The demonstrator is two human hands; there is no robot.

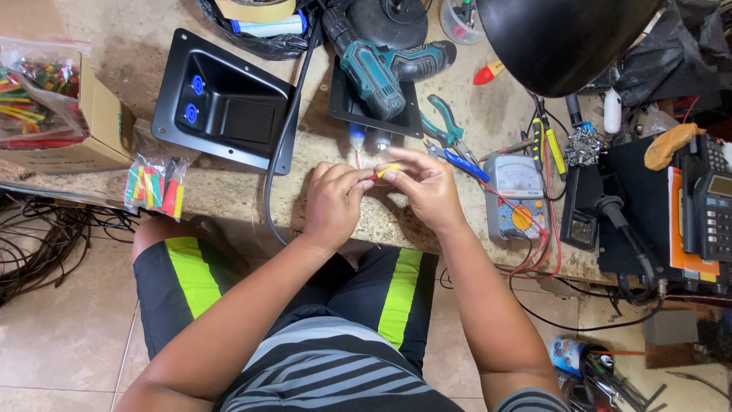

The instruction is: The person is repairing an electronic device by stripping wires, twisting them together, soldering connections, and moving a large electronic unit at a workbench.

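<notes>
A view looking straight down at a seated person's two bare hands, which meet at the near edge of a cluttered workbench. The left hand and the right hand are both pinched closed around a small yellow sleeve, a short tube lying crosswise between the two sets of fingertips. A thin red wire shows at the sleeve's left end, against the left fingertips. It is too small to tell whether the sleeve is already slipped over the wire or just held against it.

Just beyond the hands, two small connectors, one with a blue tip and one pale, stand at the near edge of a black panel. A teal cordless drill lies on that panel. To the far left sits a larger black metal recessed plate with two blue round sockets. A black cable runs from far to near between the plate and the hands.

Right of the hands are teal-handled pliers, a blue-handled tool and a grey analogue multimeter with red leads. A black lamp shade hangs over the far right. On the left edge lie a small bag of coloured tubing pieces and a cardboard box holding more.

The bench top is worn, pale and stained. Below it is a beige tiled floor, with a tangle of dark wires at left. The person wears black shorts with bright yellow-green stripes.
</notes>
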